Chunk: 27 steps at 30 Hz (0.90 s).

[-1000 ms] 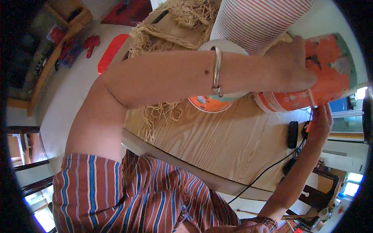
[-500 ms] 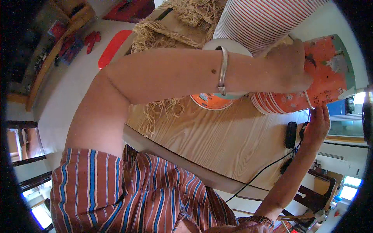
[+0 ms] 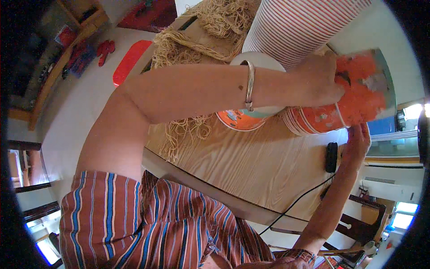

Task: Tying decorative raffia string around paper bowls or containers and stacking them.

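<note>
My left arm, with a metal bracelet (image 3: 249,85), reaches across the table. My left hand (image 3: 320,80) is closed on the far side of a short stack of orange paper tubs (image 3: 319,120); its fingertips are partly hidden. My right hand (image 3: 359,138) has its fingers together at the near edge of the outermost orange tub (image 3: 365,89), by a white rim. The tubs lie tilted, with worn, scuffed patches on the outer one. Under my left forearm stands another orange tub (image 3: 242,120) with a pale round top, partly covered by the arm.
A tall stack of white-rimmed tubs (image 3: 300,27) leans behind my left hand. Tangled tan twine (image 3: 179,45) lies at the table's far left, with strands over the wood-grain table (image 3: 233,157). A black cable (image 3: 298,201) and a small black object (image 3: 331,157) lie near my right arm.
Both hands and the orange tubs have shifted a little to the left and slightly lower in the view. The outer tub stays between the hands.
</note>
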### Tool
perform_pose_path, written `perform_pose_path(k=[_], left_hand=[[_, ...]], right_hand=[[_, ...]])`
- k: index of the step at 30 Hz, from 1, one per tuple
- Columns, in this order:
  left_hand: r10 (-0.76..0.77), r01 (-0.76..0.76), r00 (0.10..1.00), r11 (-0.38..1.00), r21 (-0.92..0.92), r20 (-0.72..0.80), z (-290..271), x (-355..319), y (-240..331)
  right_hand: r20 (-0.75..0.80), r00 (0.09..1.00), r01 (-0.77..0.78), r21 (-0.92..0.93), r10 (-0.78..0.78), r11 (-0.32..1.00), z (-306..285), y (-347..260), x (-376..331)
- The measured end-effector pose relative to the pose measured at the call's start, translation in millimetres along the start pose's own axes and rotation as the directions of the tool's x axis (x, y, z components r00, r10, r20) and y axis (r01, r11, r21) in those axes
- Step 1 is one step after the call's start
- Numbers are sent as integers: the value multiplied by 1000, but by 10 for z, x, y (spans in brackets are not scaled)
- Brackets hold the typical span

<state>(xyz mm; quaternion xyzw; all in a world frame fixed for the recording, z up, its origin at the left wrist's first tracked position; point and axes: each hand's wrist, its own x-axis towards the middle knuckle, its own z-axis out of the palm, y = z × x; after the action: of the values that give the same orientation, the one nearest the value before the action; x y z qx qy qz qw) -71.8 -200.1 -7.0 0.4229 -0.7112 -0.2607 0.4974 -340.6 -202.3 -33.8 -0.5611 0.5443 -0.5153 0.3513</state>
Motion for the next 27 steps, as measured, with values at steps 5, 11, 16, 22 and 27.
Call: perform_pose_path(k=[5, 11, 16, 22, 27], left_hand=[[-113, 113, 993, 994, 5, -33, 15, 64, 11], [-48, 47, 987, 999, -13, -151, 14, -24, -56], [-26, 17, 992, 998, -67, -124, -5, -73, -97], [-51, 48, 996, 998, -41, -72, -58, -140, 155], [-9, 3, 991, 999, -50, -131, -34, -182, 64]], right_hand=[[-25, 998, -50, 137, 54, 989, 23, 9, -87], [11, 995, -95, 276, 95, 957, 33, 26, -56], [139, 975, -219, 442, 174, 870, -61, 153, 11], [271, 948, -265, 383, 167, 885, -436, 433, 144], [369, 904, -412, 607, 217, 680, -173, 72, -77]])
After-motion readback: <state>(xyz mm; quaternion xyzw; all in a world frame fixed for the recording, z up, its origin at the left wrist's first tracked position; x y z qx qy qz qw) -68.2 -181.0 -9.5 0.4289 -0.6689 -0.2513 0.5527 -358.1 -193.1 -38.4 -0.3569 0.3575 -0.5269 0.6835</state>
